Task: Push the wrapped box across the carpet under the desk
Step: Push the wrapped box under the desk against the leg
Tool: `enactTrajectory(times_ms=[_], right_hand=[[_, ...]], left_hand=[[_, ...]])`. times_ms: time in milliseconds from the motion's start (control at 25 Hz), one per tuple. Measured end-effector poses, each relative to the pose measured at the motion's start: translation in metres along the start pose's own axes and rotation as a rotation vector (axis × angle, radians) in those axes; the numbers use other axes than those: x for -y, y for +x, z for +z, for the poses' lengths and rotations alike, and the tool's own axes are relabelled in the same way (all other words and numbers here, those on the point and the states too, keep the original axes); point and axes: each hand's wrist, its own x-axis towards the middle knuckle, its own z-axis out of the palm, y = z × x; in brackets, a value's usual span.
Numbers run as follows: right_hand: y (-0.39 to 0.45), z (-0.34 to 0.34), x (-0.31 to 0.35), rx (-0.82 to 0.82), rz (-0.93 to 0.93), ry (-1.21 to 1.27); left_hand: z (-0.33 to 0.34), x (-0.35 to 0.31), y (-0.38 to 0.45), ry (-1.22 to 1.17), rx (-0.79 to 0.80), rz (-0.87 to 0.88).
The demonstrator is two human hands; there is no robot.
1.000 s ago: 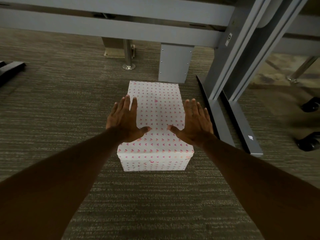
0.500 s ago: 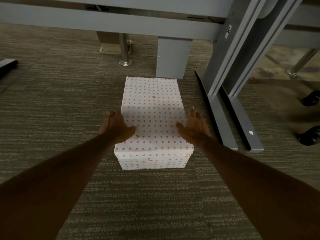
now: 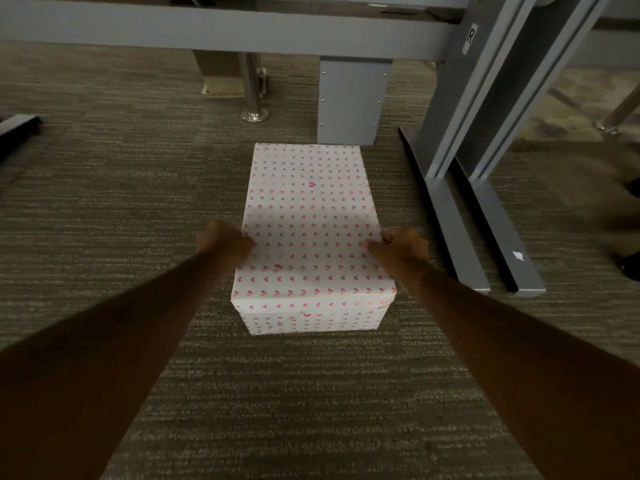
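Observation:
The wrapped box [image 3: 310,209], white paper with small pink hearts, lies lengthwise on the grey-brown carpet [image 3: 138,209] beneath the grey desk crossbar [image 3: 221,29]. Its far end nearly touches a grey metal post [image 3: 349,102]. My left hand [image 3: 221,242] clasps the box's left side, thumb on the top face and fingers hidden down the side. My right hand [image 3: 401,245] clasps the right side the same way, thumb on top. Both arms reach forward from the bottom corners.
Two slanted grey desk legs with long floor feet [image 3: 464,237] stand close to the right of the box. A chrome pole with a round foot [image 3: 254,112] is behind on the left. A dark object [image 3: 17,128] lies at the left edge. Chair castors [image 3: 630,261] sit far right.
My hands were flat on the box's top with fingers spread. They slid outward and curled down over its two long sides. The box sits slightly farther in, toward the grey post.

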Motion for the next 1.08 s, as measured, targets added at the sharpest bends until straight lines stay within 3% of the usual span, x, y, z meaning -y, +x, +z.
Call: enactTrajectory(times_ms=[120, 280, 440, 960, 1040, 1080], right_hand=[[0.002, -0.003, -0.002, 0.026, 0.031, 0.054], [0.007, -0.008, -0.005, 0.043, 0.055, 0.109], [0.01, -0.019, -0.009, 0.021, 0.074, 0.141], [0.032, -0.082, -0.01, 0.019, 0.056, 0.267], [0.054, -0.114, -0.066, -0.071, 0.136, 0.275], [0.059, -0.114, -0.067, -0.065, 0.142, 0.27]], left_hand=[[-0.002, -0.002, 0.0, -0.085, -0.011, -0.066], [-0.002, -0.002, -0.002, -0.084, 0.012, 0.004], [0.006, -0.011, -0.006, -0.293, 0.034, -0.049], [0.044, -0.064, -0.007, -0.41, 0.068, 0.038], [0.121, -0.085, -0.01, -0.361, 0.155, 0.078], [0.12, -0.088, -0.011, -0.35, 0.153, 0.088]])
